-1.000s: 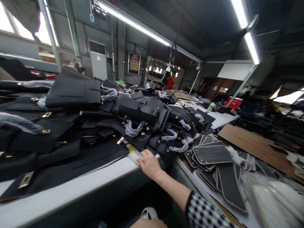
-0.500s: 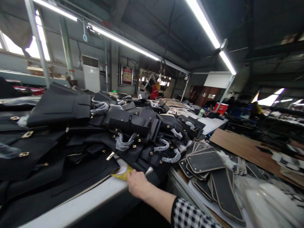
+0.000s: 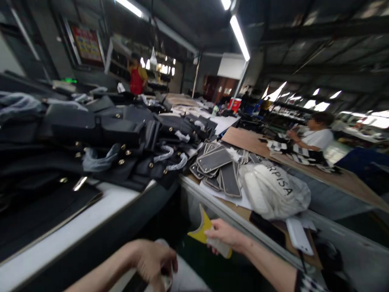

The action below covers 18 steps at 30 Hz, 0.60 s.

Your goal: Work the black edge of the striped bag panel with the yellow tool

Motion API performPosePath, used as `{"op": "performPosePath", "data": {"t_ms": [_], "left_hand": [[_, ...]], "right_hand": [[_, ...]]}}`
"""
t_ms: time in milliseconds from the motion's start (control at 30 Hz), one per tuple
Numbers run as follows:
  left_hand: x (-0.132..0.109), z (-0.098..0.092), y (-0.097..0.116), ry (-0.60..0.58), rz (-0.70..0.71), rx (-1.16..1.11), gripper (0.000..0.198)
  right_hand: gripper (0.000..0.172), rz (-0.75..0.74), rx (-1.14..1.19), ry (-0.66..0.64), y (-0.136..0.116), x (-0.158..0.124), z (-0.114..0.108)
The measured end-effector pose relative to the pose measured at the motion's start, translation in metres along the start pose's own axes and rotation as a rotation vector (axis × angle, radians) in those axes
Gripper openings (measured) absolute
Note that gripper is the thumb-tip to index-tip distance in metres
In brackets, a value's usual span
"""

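Observation:
My right hand (image 3: 226,235) is closed round a flat yellow-and-pale-grey tool (image 3: 202,231) with a crescent-notched head, whose exact kind I cannot tell. It is held in the air over the dark gap between two tables. My left hand (image 3: 154,257) is low in the view, fingers curled down round something pale and shiny that is mostly hidden. To the left, black leather bags (image 3: 100,129) with gold fittings and plastic-wrapped handles lie heaped on the white-edged table (image 3: 121,198).
Dark, pale-edged panels (image 3: 214,160) are stacked on the right table beside a printed plastic bag (image 3: 273,190) and a white case-like object (image 3: 299,235). A brown board (image 3: 252,144) lies behind. One person (image 3: 317,136) is at the right, another in a red apron (image 3: 137,77) at the back.
The view has swung right. My right hand has moved with the yellow tool from the bag table's edge to over the gap. My left hand has come into view.

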<state>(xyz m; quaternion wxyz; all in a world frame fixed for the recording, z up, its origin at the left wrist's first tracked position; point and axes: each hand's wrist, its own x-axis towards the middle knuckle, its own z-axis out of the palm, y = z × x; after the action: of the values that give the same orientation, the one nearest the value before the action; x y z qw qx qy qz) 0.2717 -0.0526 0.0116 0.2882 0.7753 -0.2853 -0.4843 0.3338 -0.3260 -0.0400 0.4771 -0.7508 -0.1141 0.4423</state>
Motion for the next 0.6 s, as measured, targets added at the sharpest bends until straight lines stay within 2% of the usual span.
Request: {"op": "performPosePath", "data": {"t_ms": [100,233,367,467,600], "left_hand": [[0.009,0.002,-0.019,-0.065,-0.034,-0.140,0.090],[0.010,-0.003,-0.031,-0.147,0.026,-0.203,0.099],[0.009,-0.005,-0.026,-0.155,0.011,-0.221,0.097],[0.009,-0.005,-0.021,-0.166,-0.049,-0.242,0.100],[0.011,-0.007,-0.020,-0.167,-0.096,-0.236,0.095]], "right_hand": [[0.044,0.051,0.005,-0.157,-0.001,-0.024,-0.005],[0.036,0.135,-0.181,-0.343,-0.021,-0.026,0.015],[0.036,0.102,-0.372,-0.411,-0.035,-0.024,0.039],[0.041,0.076,-0.412,-0.429,-0.038,-0.019,0.051],[0.040,0.065,-0.408,-0.425,-0.036,-0.011,0.063]]}}
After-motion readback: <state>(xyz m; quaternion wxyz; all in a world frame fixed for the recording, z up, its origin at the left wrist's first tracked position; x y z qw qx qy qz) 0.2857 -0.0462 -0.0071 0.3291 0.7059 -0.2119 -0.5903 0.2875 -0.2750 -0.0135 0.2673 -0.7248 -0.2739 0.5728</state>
